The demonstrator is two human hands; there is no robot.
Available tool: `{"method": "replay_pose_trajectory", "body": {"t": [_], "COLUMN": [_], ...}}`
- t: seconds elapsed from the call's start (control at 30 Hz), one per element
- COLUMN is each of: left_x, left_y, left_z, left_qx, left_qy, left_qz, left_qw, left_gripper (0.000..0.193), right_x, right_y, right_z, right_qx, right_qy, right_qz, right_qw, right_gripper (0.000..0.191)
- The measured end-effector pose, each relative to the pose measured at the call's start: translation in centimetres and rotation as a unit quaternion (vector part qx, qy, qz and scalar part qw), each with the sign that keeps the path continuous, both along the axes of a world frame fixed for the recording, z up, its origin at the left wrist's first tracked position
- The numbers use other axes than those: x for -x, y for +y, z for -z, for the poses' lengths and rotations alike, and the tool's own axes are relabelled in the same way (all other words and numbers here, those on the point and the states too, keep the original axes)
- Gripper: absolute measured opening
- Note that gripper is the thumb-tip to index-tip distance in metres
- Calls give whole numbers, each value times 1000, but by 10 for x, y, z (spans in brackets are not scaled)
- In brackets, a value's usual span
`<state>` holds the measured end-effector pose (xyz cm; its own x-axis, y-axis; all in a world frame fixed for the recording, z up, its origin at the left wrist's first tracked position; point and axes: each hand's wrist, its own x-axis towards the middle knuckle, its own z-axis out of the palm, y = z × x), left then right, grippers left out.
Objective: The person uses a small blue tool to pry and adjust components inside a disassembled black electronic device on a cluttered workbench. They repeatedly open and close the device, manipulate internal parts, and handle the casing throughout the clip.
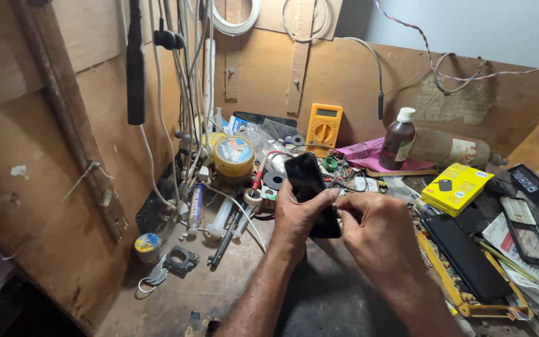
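Both hands are working a black glossy slab-shaped phone (310, 190) at centre frame, tilted up over the cluttered wooden bench (219, 287). Left hand (297, 218) is wrapping around its lower edge, thumb pressing the side. Right hand (375, 234) is pinching the phone's right edge with its fingertips. A yellow multimeter (324, 128) is leaning against the back wall, upper centre.

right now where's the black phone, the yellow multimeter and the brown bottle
black phone (304, 175), head view, on its dark screen above the hands
yellow multimeter (324, 129), head view, on its round dial
brown bottle (397, 145), head view, on its brown body below the white cap
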<state>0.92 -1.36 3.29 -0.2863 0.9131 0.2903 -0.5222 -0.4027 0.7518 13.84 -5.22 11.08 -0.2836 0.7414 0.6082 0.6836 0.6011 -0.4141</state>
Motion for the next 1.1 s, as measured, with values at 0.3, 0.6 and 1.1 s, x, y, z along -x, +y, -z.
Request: {"method": "replay_pose_trajectory", "body": {"t": [0.3, 0.6, 1.1], "left_x": [-3, -5, -5], "left_y": [-2, -3, -2], "left_z": [-3, -2, -2], "left_qx": [10, 30, 8], "left_qy": [30, 62, 66], "left_qz": [-28, -77, -59], "left_qw": [999, 995, 996], "left_gripper": [43, 41, 42], "right_x": [0, 8, -1], "right_y": [0, -3, 10], "right_z": [-3, 11, 2], "right_qx": [-9, -47, -4], "right_qy": [-54, -48, -106], "right_qz": [28, 102, 51], "right_qw": [998, 992, 993], "right_gripper": [15, 13, 14]}}
